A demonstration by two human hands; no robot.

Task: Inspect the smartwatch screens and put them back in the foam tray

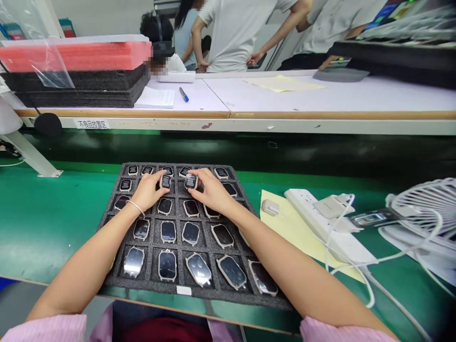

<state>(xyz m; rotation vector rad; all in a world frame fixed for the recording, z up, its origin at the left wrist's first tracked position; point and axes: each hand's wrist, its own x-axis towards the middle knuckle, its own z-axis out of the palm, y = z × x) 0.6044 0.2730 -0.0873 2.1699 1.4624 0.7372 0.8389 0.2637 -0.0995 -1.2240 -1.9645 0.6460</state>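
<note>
A dark grey foam tray [181,280] with square compartments lies on the green bench in front of me. Several rectangular smartwatch bodies without straps, such as this one [167,265], sit in it, some tilted in their slots. Over the tray's far part, my left hand [147,192] pinches a smartwatch [166,181] between thumb and fingers. Beside it, my right hand [210,187] grips another smartwatch [191,181] the same way. Both held screens are lit with lines of text, too small to read. My right hand and forearm hide some compartments.
To the right are a yellow sheet [281,228], a white power strip [302,202] with cables, and a white fan [427,209]. A shelf [285,102] behind holds foam stacks [96,85], papers and a pen [184,94]. Several people are beyond it.
</note>
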